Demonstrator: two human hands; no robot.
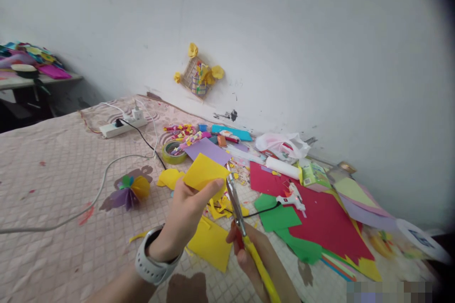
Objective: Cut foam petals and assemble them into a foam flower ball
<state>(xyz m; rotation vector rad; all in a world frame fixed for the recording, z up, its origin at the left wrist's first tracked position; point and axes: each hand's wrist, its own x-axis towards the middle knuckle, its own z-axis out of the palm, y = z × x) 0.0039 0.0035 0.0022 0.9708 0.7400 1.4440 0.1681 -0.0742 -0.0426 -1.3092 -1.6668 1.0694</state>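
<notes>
Nearest, the left hand (183,215), a white smartwatch (151,258) on its wrist, pinches a yellow paper sheet (204,172) between thumb and curled fingers, gripping it firmly by its near edge. The right hand (249,255) is closed around the yellow-handled scissors (259,265), fingers wrapped through the handle. The scissors' steel blades (232,199) look almost closed, their tips just beside the sheet. Keeping the sheet taut with the thumb close to the blades, as here, helps give a clean snip.

Below the hands lies a loose yellow piece (211,244) among scraps on a quilted pink cover (60,184). To the left sit a paper flower (131,192) and a grey cable (85,209). To the right, a green sheet (276,213) overlaps a large red sheet (325,218), with a white glue gun (291,198) on top.

Farther on are a purple sheet (208,150), a tape roll (174,153), a white tube (282,168), a printed green packet (314,173) and a plastic bag (282,147). A power strip (122,128) lies far left. A yellow paper craft (199,75) hangs on the white wall (320,57). No writing is legible; the packet's print is too small to read.
</notes>
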